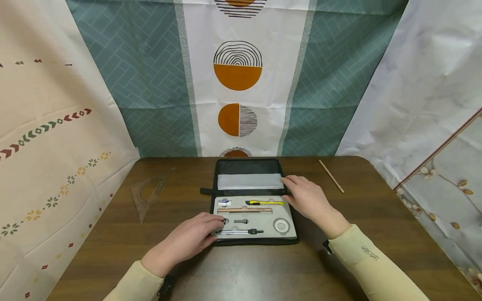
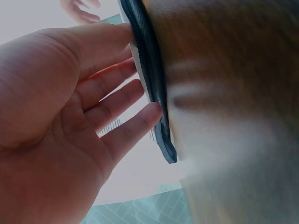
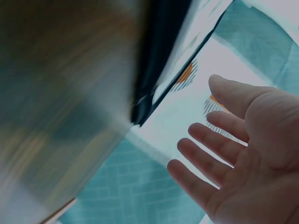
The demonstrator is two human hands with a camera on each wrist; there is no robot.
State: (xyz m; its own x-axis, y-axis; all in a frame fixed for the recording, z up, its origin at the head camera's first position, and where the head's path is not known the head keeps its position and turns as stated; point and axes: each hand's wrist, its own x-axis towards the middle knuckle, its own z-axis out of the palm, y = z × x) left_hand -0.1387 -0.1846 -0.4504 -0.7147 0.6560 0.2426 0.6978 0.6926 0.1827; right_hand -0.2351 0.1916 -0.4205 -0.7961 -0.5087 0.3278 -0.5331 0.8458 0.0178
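A black zip case (image 1: 257, 241) lies open on the table, its pale tray (image 1: 260, 221) facing up. Set into the tray are a white and blue eraser (image 1: 224, 202), a yellow utility knife (image 1: 264, 203), a wooden pencil (image 1: 244, 210), a small grey piece (image 1: 241, 221), a drawing compass (image 1: 241, 231) and a round clear ring (image 1: 281, 226). My left hand (image 1: 188, 238) reaches over the case's left edge; its extended fingers meet the zipped rim (image 2: 149, 60) in the left wrist view. Fingers loosely spread, my right hand (image 1: 310, 200) hovers by the case's right side and holds nothing.
Left of the case lies a clear set square (image 1: 144, 194) with a half-round cutout. A thin wooden stick like a pencil (image 1: 331, 176) lies at the right. Patterned cloth (image 1: 237, 125) hangs behind the brown table (image 1: 256, 276). A black strap (image 1: 206, 191) sticks out from the case.
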